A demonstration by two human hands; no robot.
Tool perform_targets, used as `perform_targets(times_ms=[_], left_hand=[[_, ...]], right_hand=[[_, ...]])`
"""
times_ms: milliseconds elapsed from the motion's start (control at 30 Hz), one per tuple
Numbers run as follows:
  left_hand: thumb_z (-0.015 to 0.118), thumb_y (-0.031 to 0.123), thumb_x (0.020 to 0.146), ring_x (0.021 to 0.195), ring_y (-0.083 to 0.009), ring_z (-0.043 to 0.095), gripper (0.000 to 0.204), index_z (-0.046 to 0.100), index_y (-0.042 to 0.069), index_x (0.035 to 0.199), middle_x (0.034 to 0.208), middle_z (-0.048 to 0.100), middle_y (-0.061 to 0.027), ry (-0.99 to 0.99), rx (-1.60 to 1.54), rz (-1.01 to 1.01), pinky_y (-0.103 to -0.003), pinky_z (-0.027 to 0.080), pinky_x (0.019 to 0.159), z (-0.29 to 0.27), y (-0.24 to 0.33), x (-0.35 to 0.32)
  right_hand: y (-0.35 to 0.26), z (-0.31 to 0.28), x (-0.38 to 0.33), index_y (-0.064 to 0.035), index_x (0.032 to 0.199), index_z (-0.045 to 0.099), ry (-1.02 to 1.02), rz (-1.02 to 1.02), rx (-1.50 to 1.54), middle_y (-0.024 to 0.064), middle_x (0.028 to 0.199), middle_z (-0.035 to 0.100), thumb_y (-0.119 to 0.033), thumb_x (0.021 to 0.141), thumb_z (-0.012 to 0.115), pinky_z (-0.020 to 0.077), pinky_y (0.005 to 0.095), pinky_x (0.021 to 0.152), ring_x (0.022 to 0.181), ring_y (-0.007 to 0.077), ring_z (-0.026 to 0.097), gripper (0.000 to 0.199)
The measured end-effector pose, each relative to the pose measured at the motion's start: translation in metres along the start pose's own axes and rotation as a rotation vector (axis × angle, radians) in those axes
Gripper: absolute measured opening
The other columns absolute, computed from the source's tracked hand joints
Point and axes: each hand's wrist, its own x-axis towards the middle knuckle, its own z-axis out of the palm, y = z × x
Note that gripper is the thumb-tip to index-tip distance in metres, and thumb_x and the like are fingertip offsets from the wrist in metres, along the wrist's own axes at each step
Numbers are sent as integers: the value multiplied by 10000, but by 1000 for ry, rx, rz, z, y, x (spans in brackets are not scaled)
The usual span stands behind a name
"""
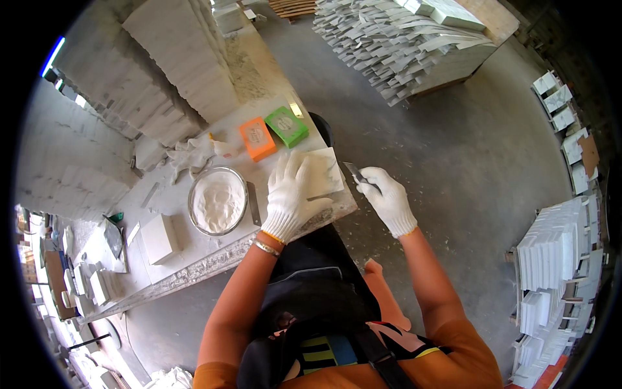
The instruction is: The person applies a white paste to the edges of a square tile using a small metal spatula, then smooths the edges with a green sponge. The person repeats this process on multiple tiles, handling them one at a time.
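Note:
My left hand (288, 194), in a white knitted glove, lies flat with fingers spread on a white marble tile (326, 170) with grey veining, near the end of the workbench. My right hand (391, 204), gloved alike, is closed round a small putty knife (354, 172) just off the tile's right edge, over the floor. The knife's flat blade points up and left, apart from the tile; the fingers partly hide its handle. Left of my left hand stands a round metal bowl (214, 233) of white powder or paste. A narrow grey strip (254, 204) lies between them.
Beyond my left hand sit an orange block (258, 139) and a green block (287, 126). Crumpled white gloves (189, 155) and a pale block (160, 239) lie on the bench (194, 262). Tall slab stacks (110, 78) rise behind. Tile stacks (551, 246) stand at right.

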Motion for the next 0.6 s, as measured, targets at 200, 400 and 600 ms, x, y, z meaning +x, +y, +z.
perform_targets(times_ms=[200, 400, 600], left_hand=[[903, 437, 560, 1346, -374, 450, 877, 545, 92, 1283, 1399, 517, -130, 75, 124, 17, -518, 394, 1074, 7, 2, 16], [926, 402, 513, 1250, -306, 522, 867, 559, 107, 1242, 1320, 562, -83, 168, 93, 35, -476, 453, 995, 10, 4, 12], [901, 506, 549, 1337, -359, 468, 1035, 489, 71, 1394, 1397, 538, -126, 67, 133, -6, -508, 396, 1071, 7, 8, 11]], right_hand=[[16, 30, 23, -105, 1086, 704, 117, -438, -291, 85, 1071, 724, -19, 861, 696, 574, 367, 806, 925, 295, 704, 241], [17, 16, 7, -132, 1073, 725, 31, -489, -562, 45, 1052, 728, -46, 803, 673, 576, 376, 742, 893, 267, 702, 287], [58, -21, -35, -113, 1030, 736, 154, -260, -451, 79, 1013, 740, -55, 862, 681, 577, 354, 761, 891, 262, 720, 186]])
